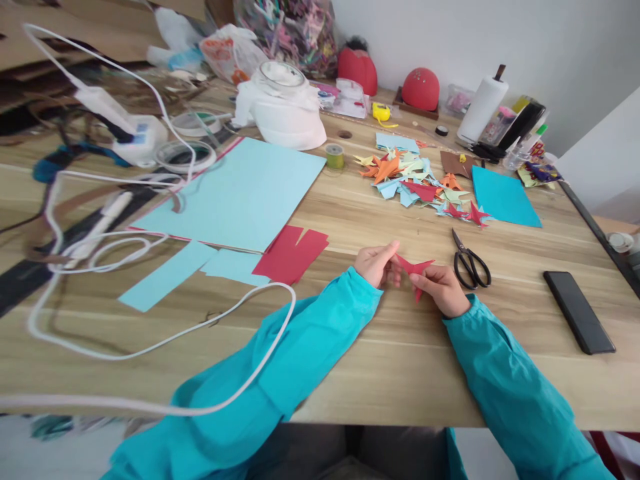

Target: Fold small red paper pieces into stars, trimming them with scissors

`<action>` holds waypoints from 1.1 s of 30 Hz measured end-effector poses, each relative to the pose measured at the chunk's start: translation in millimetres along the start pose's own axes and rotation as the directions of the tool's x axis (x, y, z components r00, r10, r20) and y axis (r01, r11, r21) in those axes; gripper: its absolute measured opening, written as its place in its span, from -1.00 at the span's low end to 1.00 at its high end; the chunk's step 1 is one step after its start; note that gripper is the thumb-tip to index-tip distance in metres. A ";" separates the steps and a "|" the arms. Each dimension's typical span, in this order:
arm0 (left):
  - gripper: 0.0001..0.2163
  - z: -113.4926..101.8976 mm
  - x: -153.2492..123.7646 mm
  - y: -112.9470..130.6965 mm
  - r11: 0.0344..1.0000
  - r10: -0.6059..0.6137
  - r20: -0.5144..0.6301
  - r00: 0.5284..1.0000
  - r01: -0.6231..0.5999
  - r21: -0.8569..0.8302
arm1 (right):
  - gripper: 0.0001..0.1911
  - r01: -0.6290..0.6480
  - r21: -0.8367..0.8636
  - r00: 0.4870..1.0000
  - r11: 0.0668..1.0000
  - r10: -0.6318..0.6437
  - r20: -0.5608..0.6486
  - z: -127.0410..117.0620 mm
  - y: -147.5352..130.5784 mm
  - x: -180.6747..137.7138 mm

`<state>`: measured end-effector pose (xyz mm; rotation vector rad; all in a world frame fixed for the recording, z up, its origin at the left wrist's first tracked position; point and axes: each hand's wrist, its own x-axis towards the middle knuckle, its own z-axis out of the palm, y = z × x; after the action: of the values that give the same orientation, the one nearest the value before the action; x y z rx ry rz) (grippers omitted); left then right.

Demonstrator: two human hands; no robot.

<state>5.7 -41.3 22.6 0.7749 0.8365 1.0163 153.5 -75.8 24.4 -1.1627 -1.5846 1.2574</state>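
Note:
Between my two hands is a red folded paper crane (416, 268), held just above the wooden table. My left hand (376, 265) pinches its left point, thumb stretched along the top. The fingers of my right hand (443, 288) close on its right side. Beyond my hands lies a pile of folded paper cranes (405, 177) in orange, blue, yellow-green and red. Black-handled scissors (469, 261) rest right of my right hand. Left of my left hand are red paper pieces (290, 255) and light blue paper strips (165, 275).
A large light blue sheet (240, 190) lies at left, a darker blue sheet (505, 195) at right. The white cable (250, 363) loops over the table and my left sleeve. A black phone (579, 311) sits far right. A thread spool (335, 157) and yellow tape measure (381, 112) stand farther back.

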 end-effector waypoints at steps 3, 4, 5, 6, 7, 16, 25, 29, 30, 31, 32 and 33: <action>-0.67 1.4 -1.9 -1.3 0.995 -0.004 0.095 0.996 -0.006 0.104 | -0.67 0.016 0.023 1.000 1.000 -0.017 0.025 1.1 -1.5 0.0; -0.69 2.0 -2.5 -1.7 0.989 0.005 0.107 0.994 -0.021 0.147 | -0.68 0.014 0.028 0.999 1.000 -0.015 0.039 1.7 -2.1 -0.1; -0.71 2.5 -3.1 -2.0 0.983 0.026 0.098 0.995 -0.043 0.176 | -0.69 0.009 0.027 0.999 1.000 -0.010 0.048 2.3 -2.6 -0.2; -0.73 3.0 -3.5 -2.0 0.981 0.048 0.073 0.996 -0.061 0.186 | -0.70 0.002 0.021 0.999 1.000 -0.003 0.054 2.8 -3.0 -0.3; -0.75 3.3 -3.7 -1.7 0.983 0.065 0.042 0.997 -0.071 0.171 | -0.71 -0.001 0.015 0.999 1.000 0.000 0.052 3.3 -3.1 -0.4; -0.71 -3.8 -0.3 1.6 0.996 -0.019 0.064 0.998 0.025 -0.091 | -0.77 0.049 -0.013 0.991 0.999 -0.050 -0.128 3.9 1.4 -0.3; -0.73 -3.8 0.1 3.5 0.968 0.084 0.150 0.985 -0.116 0.222 | -0.86 0.147 -0.139 0.953 0.979 -0.178 -0.246 6.4 2.3 -2.4; -0.77 -6.7 0.4 5.2 0.936 0.181 0.172 0.968 -0.223 0.271 | -0.88 0.191 -0.108 0.941 0.976 -0.214 -0.261 7.2 1.2 -2.8; -0.77 -7.2 0.6 5.2 0.930 0.197 0.177 0.964 -0.241 0.278 | -0.88 0.196 -0.108 0.940 0.975 -0.218 -0.264 7.3 1.1 -2.9; -0.77 -7.6 0.8 5.1 0.925 0.209 0.181 0.961 -0.255 0.284 | -0.89 0.199 -0.111 0.938 0.974 -0.222 -0.266 7.3 1.0 -2.9; -0.77 -7.8 1.0 4.9 0.921 0.217 0.184 0.958 -0.264 0.287 | -0.89 0.204 -0.115 0.936 0.972 -0.228 -0.269 7.3 0.8 -2.9; -0.76 -7.8 1.2 4.8 0.919 0.222 0.188 0.957 -0.270 0.288 | -0.89 0.208 -0.117 0.934 0.971 -0.233 -0.270 7.3 0.6 -2.9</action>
<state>-2.7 -37.4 22.7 1.2382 0.7885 1.0436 147.4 -80.5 22.3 -1.1259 -1.5168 0.8432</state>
